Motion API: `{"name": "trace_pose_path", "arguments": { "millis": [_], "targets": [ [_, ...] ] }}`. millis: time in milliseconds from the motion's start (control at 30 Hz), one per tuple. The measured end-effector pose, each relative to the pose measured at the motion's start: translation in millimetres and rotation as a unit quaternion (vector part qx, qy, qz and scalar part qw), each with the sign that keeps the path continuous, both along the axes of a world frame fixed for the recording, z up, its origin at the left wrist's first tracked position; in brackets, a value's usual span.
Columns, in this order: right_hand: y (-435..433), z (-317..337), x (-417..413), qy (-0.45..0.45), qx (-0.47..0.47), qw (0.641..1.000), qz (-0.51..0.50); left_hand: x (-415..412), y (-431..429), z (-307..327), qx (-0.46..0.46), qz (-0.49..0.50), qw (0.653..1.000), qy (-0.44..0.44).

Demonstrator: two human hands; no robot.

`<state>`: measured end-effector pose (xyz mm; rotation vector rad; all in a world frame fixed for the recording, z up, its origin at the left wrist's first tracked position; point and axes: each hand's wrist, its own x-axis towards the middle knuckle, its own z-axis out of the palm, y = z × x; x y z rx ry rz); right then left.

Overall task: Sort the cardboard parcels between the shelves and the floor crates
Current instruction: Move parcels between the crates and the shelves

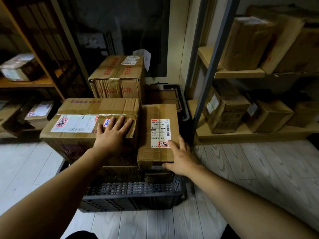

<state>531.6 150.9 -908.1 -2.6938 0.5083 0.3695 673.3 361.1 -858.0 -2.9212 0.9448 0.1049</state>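
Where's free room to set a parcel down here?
Floor left of the crate, up to the left shelf, is bare; so is the floor right of it, before the right shelf. The left shelf's board has room beside its parcel. Crowded: the crate, stacked over its rim, and the right shelf.

Left forearm (57, 183) enters from lower left corner of frame, right forearm (250, 199) from lower right, both bare, converging toward centre. Left hand (113, 135) flat, palm down, fingers straight, slightly spread, pointing upper right. Right hand (181, 157) lower, right of centre, index finger straight, thumb stretched left; other fingers partly hidden.
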Motion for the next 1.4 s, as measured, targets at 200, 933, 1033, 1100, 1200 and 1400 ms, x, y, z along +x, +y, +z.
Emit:
{"name": "trace_pose_path", "arguments": {
  "millis": [200,933,1033,1100,1200,1400],
  "targets": [
    [-1,51,2,0.025,0.014,1.000,0.000,-6,-5,32,0.028,0.028,0.993,0.109],
    [2,446,-72,0.068,0.075,0.987,-0.122,-89,17,395,0.002,0.071,0.966,0.250],
    [5,495,-92,0.037,0.075,0.987,-0.139,-96,15,439,0.003,0.053,0.972,0.230],
    [2,515,-102,0.021,0.086,0.984,-0.156,-98,8,461,-0.004,0.043,0.976,0.214],
    [-13,544,-125,-0.005,0.085,0.981,-0.177,-110,-12,494,-0.031,0.019,0.979,0.200],
    [-71,590,-180,-0.027,0.079,0.978,-0.192,-144,-80,543,-0.054,-0.066,0.983,0.164]
  ]
}}
